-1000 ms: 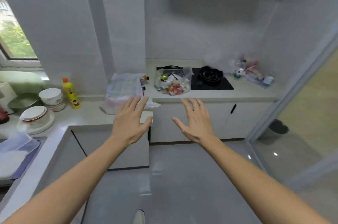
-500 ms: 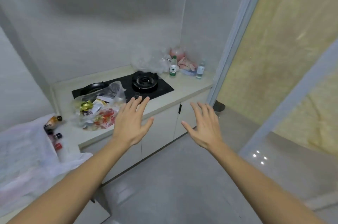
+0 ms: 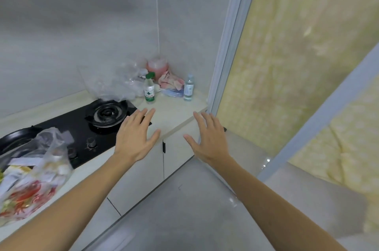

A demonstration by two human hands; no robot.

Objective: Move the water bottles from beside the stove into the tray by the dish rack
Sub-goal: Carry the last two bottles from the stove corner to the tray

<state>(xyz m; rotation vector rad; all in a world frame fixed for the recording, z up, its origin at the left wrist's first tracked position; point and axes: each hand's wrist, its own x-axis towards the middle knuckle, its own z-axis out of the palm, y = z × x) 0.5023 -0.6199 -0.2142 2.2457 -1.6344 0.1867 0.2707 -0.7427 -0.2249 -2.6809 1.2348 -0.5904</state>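
Two clear water bottles stand upright on the pale counter right of the stove. One has a green cap and green label; the other, with a white cap and pale label, stands nearer the corner by the door frame. My left hand hovers with fingers spread over the stove's right edge, short of the green-capped bottle. My right hand is spread over the counter's front edge, below the white-capped bottle. Both hands hold nothing. The tray and dish rack are out of view.
A crumpled clear plastic bag, a pink container and a pink-white cloth crowd the corner behind the bottles. A bag of packets and a black pan sit at the left. A sliding door frame borders the counter's right end.
The view has swung right and closed in on the stove corner; the sink side has left the frame. Both spread hands have come nearer to the two bottles.
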